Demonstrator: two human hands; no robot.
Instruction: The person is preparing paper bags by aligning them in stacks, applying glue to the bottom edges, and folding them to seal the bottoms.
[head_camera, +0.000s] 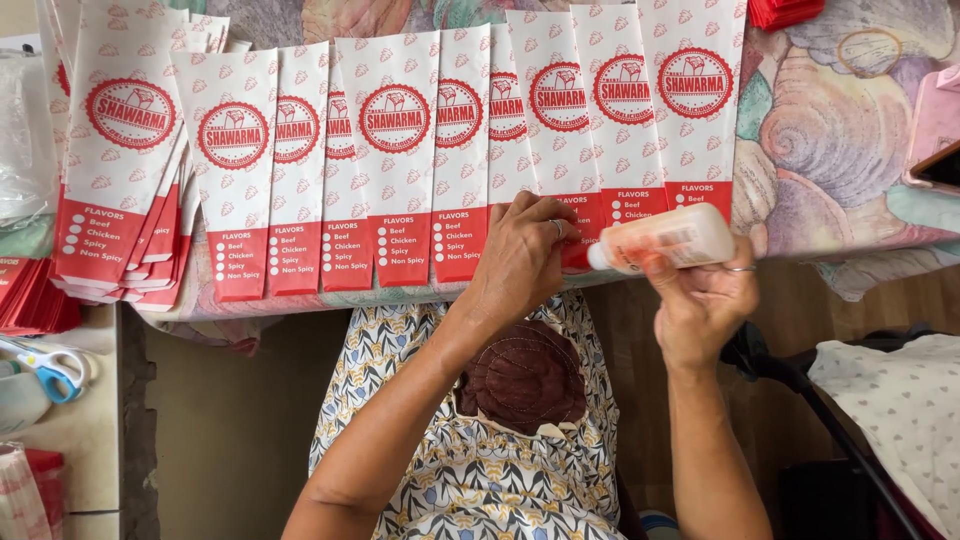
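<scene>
Glue bottle (668, 240), white with an orange tip, lies on its side in the right hand (703, 305), whose fingers are curled around its body just off the near edge of the counter (830, 140). That tip points left, right at the left hand (522, 262). The left hand is bent at the knuckles, fingertips pressed down on the red lower edge of a paper sleeve (575, 120), a ring showing on one finger. Below both forearms, a patterned dress with a dark brown patch (525, 375). Farther back, white and red paper sleeves overlap in a long row across the counter's shell-print cloth. Off to the left, a fanned stack of more sleeves (115, 150), and blue-handled scissors (50, 368) on a lower surface.
</scene>
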